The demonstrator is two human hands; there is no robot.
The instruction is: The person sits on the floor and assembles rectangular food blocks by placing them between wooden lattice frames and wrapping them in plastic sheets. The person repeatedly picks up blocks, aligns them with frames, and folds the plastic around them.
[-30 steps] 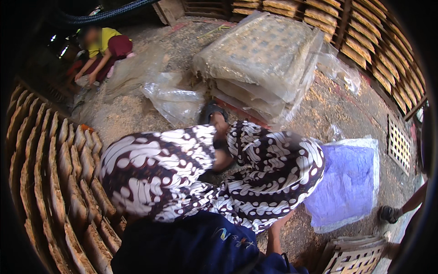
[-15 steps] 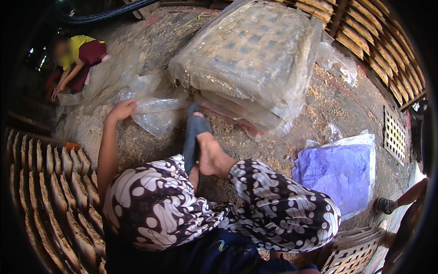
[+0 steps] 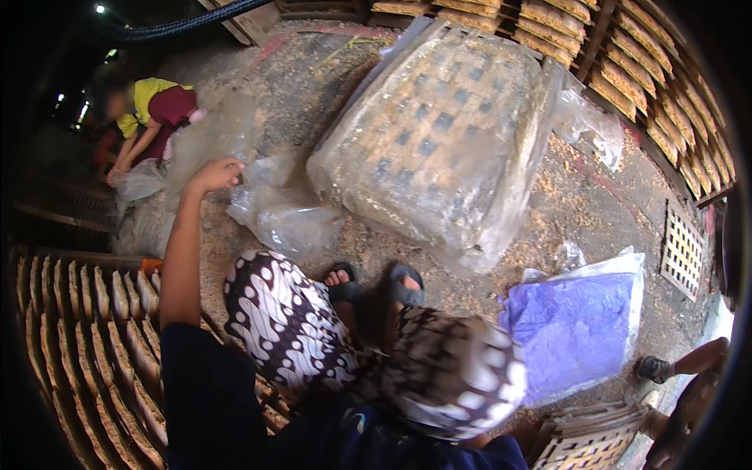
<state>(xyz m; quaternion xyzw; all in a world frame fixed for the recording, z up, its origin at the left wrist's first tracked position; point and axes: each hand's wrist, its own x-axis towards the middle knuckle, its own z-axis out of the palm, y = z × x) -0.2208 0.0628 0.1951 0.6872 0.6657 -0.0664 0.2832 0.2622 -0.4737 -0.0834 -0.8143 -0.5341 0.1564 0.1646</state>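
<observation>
My left arm reaches forward on the left, and my left hand (image 3: pixel 213 175) hovers over the floor beside a crumpled clear plastic sheet (image 3: pixel 286 219). Its fingers are loosely curled, with a gap between thumb and fingers, and I see nothing held in them. My right hand does not show; only a bit of skin beside a dark sleeve (image 3: pixel 501 454) appears behind my right knee. In front of my sandalled feet (image 3: pixel 407 286) lies a large stack wrapped in cloudy plastic (image 3: pixel 376 176), with a woven lattice pattern showing through.
A purple sheet (image 3: pixel 572 329) lies at right, near a lattice panel (image 3: pixel 681 249) and another person's foot (image 3: pixel 654 368). Racks of slabs (image 3: pixel 94 329) stand at left and far right. Far left, a person in yellow (image 3: pixel 149 98) bends over plastic. Crumbs litter the floor.
My feet have come down off the crossed position and now stand side by side. The crumpled plastic has shifted away from my left hand. The far person's hands have gathered up some plastic.
</observation>
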